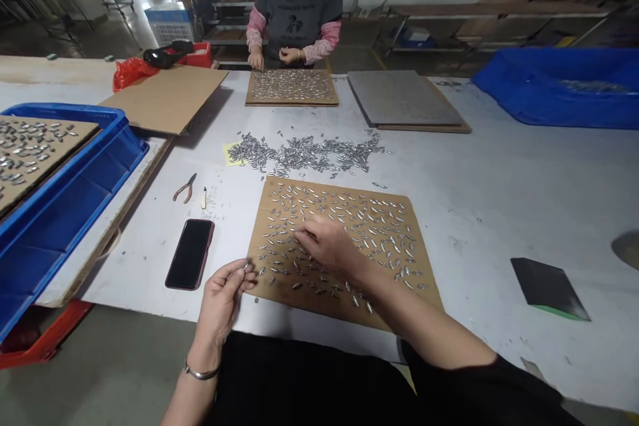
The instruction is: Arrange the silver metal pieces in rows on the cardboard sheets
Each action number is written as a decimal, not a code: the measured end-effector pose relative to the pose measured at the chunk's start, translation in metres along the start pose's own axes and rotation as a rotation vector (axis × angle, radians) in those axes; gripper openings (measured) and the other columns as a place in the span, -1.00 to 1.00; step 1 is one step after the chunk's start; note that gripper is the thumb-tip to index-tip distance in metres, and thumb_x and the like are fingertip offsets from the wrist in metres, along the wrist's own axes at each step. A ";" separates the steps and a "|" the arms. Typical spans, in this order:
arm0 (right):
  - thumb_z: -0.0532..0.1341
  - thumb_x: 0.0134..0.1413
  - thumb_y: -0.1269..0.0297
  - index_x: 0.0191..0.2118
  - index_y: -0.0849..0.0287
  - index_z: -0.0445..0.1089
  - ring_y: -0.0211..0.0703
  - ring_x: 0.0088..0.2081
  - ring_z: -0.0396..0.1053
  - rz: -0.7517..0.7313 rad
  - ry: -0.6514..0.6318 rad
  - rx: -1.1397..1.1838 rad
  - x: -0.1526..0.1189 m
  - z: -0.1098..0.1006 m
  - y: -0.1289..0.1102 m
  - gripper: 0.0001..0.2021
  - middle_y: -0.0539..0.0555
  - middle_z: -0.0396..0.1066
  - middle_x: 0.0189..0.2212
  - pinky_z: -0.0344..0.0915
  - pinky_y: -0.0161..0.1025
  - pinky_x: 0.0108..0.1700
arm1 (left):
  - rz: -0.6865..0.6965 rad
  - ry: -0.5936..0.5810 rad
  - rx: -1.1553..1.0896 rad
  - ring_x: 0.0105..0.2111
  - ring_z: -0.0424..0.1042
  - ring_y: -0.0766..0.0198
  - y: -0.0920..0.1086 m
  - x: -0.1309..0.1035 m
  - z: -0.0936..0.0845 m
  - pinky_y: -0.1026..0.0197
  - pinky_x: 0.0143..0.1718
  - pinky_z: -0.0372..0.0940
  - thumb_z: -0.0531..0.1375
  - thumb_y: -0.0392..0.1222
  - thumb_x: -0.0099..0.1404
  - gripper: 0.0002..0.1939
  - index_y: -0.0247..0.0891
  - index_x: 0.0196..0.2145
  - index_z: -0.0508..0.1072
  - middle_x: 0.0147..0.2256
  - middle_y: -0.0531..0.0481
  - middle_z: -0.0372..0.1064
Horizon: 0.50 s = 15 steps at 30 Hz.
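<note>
My left hand (227, 289) pinches a small silvery metal piece (245, 267) between thumb and forefinger, beside the left edge of a brown cardboard sheet (294, 301). Many such pieces lie spread over that sheet in loose rows. Over the sheet's left middle is my right hand (324, 243), fingers closed and pointing left; whatever its fingertips hold is too small to make out. Beyond the sheet, a long heap of loose metal pieces (304, 154) lies on the white table (479, 213).
A phone (190, 253), pliers (185, 188) and a small white tool (204, 198) lie left. Blue trays (74, 193) stand far left. Opposite, a person (299, 13) works at another covered board (292, 104). A dark block (549, 286) lies right.
</note>
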State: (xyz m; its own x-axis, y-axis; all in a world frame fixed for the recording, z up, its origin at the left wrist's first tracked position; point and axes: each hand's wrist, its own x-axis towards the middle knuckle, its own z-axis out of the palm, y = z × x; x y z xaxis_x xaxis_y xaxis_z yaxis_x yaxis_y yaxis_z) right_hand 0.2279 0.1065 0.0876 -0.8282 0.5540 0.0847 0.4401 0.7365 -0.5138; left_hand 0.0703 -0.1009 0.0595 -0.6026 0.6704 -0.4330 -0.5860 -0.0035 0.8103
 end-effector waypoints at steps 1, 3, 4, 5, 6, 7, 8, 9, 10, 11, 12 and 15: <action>0.06 0.39 0.26 -0.26 0.13 0.52 -0.11 -0.23 0.38 -0.005 0.006 0.040 -0.012 -0.004 0.001 -0.71 0.10 0.49 -0.30 0.22 -0.23 -0.17 | 0.032 -0.010 0.045 -0.35 0.58 0.19 -0.001 0.000 0.001 0.19 -0.29 0.47 0.52 -0.12 0.00 -0.56 -0.37 -0.19 0.59 -0.32 -0.16 0.61; 0.09 0.38 0.23 -0.26 0.11 0.52 -0.11 -0.26 0.40 -0.011 0.006 0.123 -0.038 -0.005 0.003 -0.73 0.08 0.49 -0.32 0.26 -0.23 -0.20 | 0.103 -0.024 0.171 -0.32 0.59 0.15 -0.005 0.001 0.003 0.16 -0.27 0.47 0.50 -0.11 0.04 -0.61 -0.32 -0.19 0.58 -0.31 -0.14 0.61; 0.10 0.37 0.22 -0.25 0.10 0.52 -0.11 -0.27 0.42 -0.009 0.007 0.162 -0.051 -0.003 0.004 -0.75 0.08 0.49 -0.32 0.28 -0.22 -0.21 | 0.138 -0.024 0.256 -0.33 0.58 0.16 -0.007 0.001 0.004 0.15 -0.27 0.47 0.48 -0.10 0.07 -0.64 -0.30 -0.21 0.59 -0.32 -0.13 0.61; 0.12 0.36 0.22 -0.24 0.09 0.52 -0.11 -0.27 0.43 -0.003 0.017 0.198 -0.063 0.000 0.004 -0.77 0.08 0.50 -0.31 0.31 -0.21 -0.21 | 0.172 -0.019 0.350 -0.35 0.57 0.17 -0.008 0.002 0.005 0.16 -0.26 0.46 0.46 -0.10 0.09 -0.69 -0.27 -0.22 0.60 -0.33 -0.11 0.61; 0.13 0.36 0.22 -0.23 0.08 0.52 -0.10 -0.27 0.44 0.002 0.031 0.228 -0.074 0.004 0.004 -0.78 0.09 0.51 -0.30 0.33 -0.19 -0.20 | 0.207 -0.011 0.444 -0.36 0.55 0.18 -0.009 0.004 0.006 0.17 -0.25 0.44 0.45 -0.12 0.11 -0.73 -0.25 -0.24 0.61 -0.33 -0.10 0.61; 0.13 0.36 0.23 -0.22 0.08 0.52 -0.09 -0.26 0.46 0.005 0.047 0.252 -0.084 0.008 0.004 -0.79 0.10 0.51 -0.29 0.36 -0.18 -0.19 | 0.246 0.000 0.526 -0.35 0.54 0.17 -0.009 0.005 0.007 0.18 -0.24 0.43 0.43 -0.13 0.12 -0.78 -0.21 -0.25 0.63 -0.33 -0.10 0.61; 0.13 0.36 0.24 -0.22 0.07 0.51 -0.08 -0.25 0.47 0.009 0.066 0.269 -0.093 0.013 0.005 -0.79 0.11 0.52 -0.28 0.38 -0.17 -0.18 | 0.285 0.013 0.588 -0.32 0.54 0.16 -0.008 0.006 0.009 0.19 -0.22 0.41 0.43 -0.16 0.12 -0.81 -0.18 -0.26 0.65 -0.32 -0.09 0.61; 0.13 0.36 0.25 -0.21 0.07 0.51 -0.08 -0.25 0.47 0.017 0.087 0.280 -0.100 0.017 0.005 -0.80 0.12 0.51 -0.28 0.39 -0.16 -0.19 | 0.317 0.021 0.632 -0.28 0.53 0.14 -0.006 0.008 0.011 0.20 -0.21 0.39 0.42 -0.18 0.11 -0.83 -0.16 -0.27 0.66 -0.31 -0.08 0.61; 0.12 0.36 0.26 -0.21 0.07 0.51 -0.07 -0.25 0.48 0.025 0.110 0.286 -0.106 0.021 0.006 -0.80 0.12 0.51 -0.29 0.40 -0.16 -0.19 | 0.341 0.025 0.661 -0.24 0.53 0.11 -0.003 0.009 0.013 0.20 -0.19 0.38 0.42 -0.20 0.11 -0.83 -0.14 -0.28 0.66 -0.29 -0.08 0.61; 0.12 0.36 0.26 -0.21 0.07 0.51 -0.07 -0.26 0.48 0.036 0.130 0.289 -0.111 0.024 0.007 -0.80 0.12 0.50 -0.29 0.41 -0.16 -0.20 | 0.359 0.024 0.683 -0.22 0.52 0.10 0.000 0.011 0.015 0.21 -0.18 0.36 0.42 -0.22 0.10 -0.84 -0.13 -0.29 0.67 -0.28 -0.08 0.61; 0.12 0.35 0.27 -0.21 0.08 0.51 -0.08 -0.27 0.48 0.049 0.146 0.290 -0.114 0.026 0.008 -0.80 0.11 0.50 -0.30 0.41 -0.16 -0.20 | 0.376 0.023 0.702 -0.22 0.51 0.11 0.004 0.012 0.017 0.21 -0.19 0.35 0.41 -0.23 0.10 -0.85 -0.13 -0.30 0.67 -0.28 -0.08 0.60; 0.13 0.35 0.26 -0.22 0.07 0.50 -0.09 -0.26 0.47 0.074 0.141 0.306 -0.116 0.028 0.009 -0.81 0.10 0.50 -0.30 0.41 -0.17 -0.19 | 0.431 0.004 0.757 -0.28 0.44 0.17 0.015 0.011 0.023 0.24 -0.23 0.30 0.40 -0.24 0.11 -0.88 -0.14 -0.33 0.67 -0.28 -0.07 0.57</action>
State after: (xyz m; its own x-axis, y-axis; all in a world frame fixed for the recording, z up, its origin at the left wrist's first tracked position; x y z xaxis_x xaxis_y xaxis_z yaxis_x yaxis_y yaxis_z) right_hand 0.3183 0.0378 0.0497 -0.7320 0.6659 0.1438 0.3551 0.5531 -0.7537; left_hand 0.0669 -0.0767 0.0760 -0.6916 0.7217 -0.0286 0.2105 0.2393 0.9478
